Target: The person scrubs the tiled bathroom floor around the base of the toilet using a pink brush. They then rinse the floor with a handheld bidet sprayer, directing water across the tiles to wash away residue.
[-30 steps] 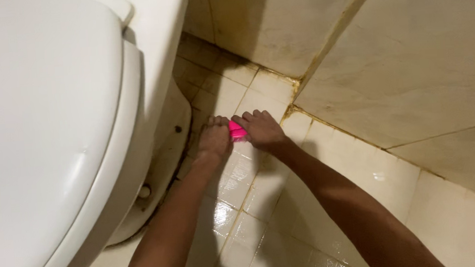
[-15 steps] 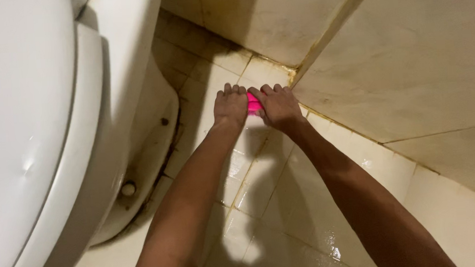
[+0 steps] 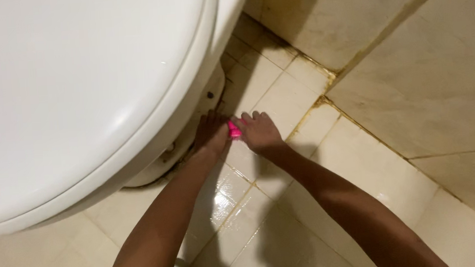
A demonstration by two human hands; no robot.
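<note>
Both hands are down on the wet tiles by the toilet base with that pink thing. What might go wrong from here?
1. The floor tiles look wet and glossy, so the left hand or right hand might slip.
2. The pink object is mostly hidden between the hands and may slide out.
3. The left hand sits close against the toilet base and may knock it.

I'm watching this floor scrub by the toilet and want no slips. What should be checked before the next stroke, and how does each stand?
1. Both hands on the tool: ok. The left hand and right hand press the pink scrubber between them.
2. Scrubber flat on the floor tiles: cannot tell, hands cover most of it.
3. Clearance from the toilet base: not ok, the left hand touches or nearly touches it.
4. Dry footing: not ok, tiles near the arms shine wet.
5. Grime at the wall joint: not ok, dark staining shows.
</note>
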